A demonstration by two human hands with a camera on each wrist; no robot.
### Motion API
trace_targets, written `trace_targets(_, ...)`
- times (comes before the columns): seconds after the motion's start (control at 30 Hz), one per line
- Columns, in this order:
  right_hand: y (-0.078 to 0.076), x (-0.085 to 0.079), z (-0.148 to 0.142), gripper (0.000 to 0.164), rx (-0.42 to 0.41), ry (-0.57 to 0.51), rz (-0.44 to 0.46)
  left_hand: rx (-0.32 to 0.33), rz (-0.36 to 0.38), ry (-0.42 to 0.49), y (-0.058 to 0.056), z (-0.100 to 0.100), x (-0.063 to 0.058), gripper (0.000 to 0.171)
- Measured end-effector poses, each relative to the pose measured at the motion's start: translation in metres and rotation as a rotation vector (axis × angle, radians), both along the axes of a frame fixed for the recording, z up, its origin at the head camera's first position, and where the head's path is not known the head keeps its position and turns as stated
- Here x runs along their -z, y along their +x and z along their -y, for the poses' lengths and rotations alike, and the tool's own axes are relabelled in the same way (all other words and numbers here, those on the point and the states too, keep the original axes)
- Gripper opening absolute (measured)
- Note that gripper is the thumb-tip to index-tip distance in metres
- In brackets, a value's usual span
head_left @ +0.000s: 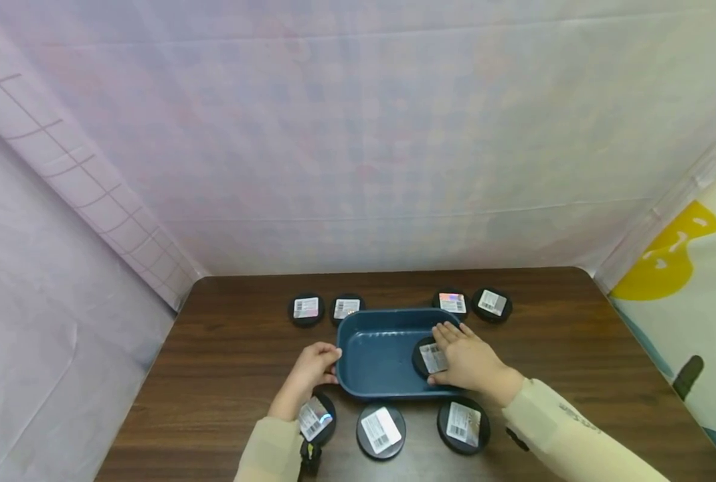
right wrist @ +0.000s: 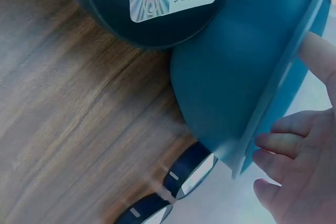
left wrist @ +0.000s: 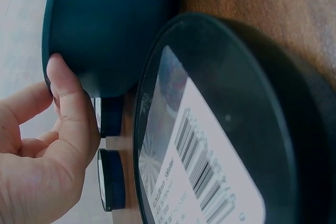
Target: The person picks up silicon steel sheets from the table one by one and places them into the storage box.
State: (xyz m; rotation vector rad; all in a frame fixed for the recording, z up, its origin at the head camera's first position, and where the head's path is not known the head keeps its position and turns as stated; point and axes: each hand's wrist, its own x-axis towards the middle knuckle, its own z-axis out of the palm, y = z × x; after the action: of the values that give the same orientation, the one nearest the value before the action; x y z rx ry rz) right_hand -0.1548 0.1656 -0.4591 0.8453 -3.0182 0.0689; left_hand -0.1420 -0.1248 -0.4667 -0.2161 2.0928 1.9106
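Note:
A blue plastic tray [head_left: 375,365] sits on the wooden table. My left hand [head_left: 314,368] pinches the tray's left rim between thumb and fingers, also plain in the left wrist view. Inside the tray, at its right end, lies a flat black round case [head_left: 424,359] with a white barcode label. My right hand [head_left: 469,358] is over that case with its fingers spread, partly covering it. In the right wrist view the right fingers [right wrist: 286,142] show around rim height, and the tray wall hides the case inside.
Three similar cases lie along the near side: a left one [head_left: 317,419], a middle one [head_left: 381,432] and a right one [head_left: 463,426]. Behind the tray are several more, including the far left case [head_left: 306,310] and far right case [head_left: 492,305]. A cloth backdrop [head_left: 364,167] stands behind the table.

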Motion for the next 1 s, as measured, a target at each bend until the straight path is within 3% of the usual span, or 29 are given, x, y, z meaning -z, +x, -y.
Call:
trace_targets(0.27, 0.008, -0.009, -0.01, 0.095, 0.041, -0.024, -0.012, -0.025, -0.005, -0.01, -0.008, 0.003, 0.016, 0.027)
trace_targets(0.53, 0.018, -0.012, -0.022, 0.107, 0.08, -0.028, -0.039, -0.034, -0.004, -0.002, -0.008, 0.002, 0.016, 0.023)
trace_targets(1.0, 0.048, -0.012, -0.039, 0.103, 0.213, -0.07, -0.056, -0.011, -0.001, 0.005, -0.008, 0.003, 0.017, 0.027)
